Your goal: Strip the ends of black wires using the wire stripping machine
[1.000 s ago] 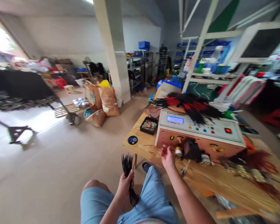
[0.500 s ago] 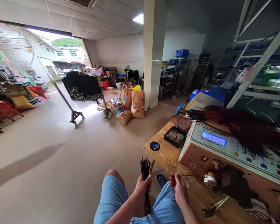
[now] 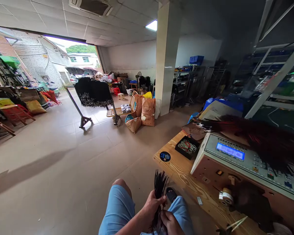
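My left hand [image 3: 154,203] is closed around a bundle of thin black wires [image 3: 159,183], held upright above my lap. The strands fan out at the top, and their lower ends hang below the hand. Just under it, my right hand [image 3: 169,222] is closed against the lower part of the bundle; what its fingers pinch is hidden. To the right on the wooden table [image 3: 178,171] stands a machine [image 3: 210,163] with a lit blue screen [image 3: 230,151] and small rollers [image 3: 225,196] at its front.
A black tray [image 3: 187,147] of tangled light and red pieces sits near a round dark sticker [image 3: 165,156] on the table. A large pile of dark red and black wires [image 3: 262,137] lies over the machine. Across the floor are a wheeled rack [image 3: 93,93] and brown sacks [image 3: 148,112].
My right hand has moved left, from the wire by the machine's rollers to the bundle in my left hand. The view has shifted slightly.
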A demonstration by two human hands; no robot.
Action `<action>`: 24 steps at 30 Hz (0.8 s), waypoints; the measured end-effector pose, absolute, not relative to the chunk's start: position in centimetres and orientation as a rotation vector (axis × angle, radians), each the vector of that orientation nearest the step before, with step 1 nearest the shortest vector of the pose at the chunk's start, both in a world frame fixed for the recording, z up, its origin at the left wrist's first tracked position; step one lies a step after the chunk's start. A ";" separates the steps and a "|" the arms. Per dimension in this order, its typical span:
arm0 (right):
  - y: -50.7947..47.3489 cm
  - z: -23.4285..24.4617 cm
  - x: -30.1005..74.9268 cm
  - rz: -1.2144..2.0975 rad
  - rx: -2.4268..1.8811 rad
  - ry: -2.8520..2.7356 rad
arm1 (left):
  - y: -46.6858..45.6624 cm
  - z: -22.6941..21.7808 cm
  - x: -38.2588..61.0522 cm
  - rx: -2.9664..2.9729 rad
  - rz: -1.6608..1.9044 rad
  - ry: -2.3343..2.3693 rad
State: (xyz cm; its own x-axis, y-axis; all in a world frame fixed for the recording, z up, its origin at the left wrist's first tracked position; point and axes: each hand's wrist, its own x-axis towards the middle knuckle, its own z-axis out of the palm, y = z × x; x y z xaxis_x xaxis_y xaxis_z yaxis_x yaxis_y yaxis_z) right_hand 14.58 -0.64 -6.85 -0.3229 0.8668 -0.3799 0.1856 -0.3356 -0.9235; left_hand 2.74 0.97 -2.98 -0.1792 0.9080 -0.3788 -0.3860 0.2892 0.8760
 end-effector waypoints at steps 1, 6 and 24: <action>-0.6 -6.9 14.8 1.798 -1.346 -1.367 | 1.0 -2.9 2.8 0.548 1.260 1.260; 1.4 -7.0 16.6 1.865 -1.191 -1.333 | 1.2 -2.2 3.1 0.481 1.310 1.265; 14.5 0.5 25.1 1.165 -0.940 -0.173 | 3.6 -2.1 0.9 0.603 0.987 1.238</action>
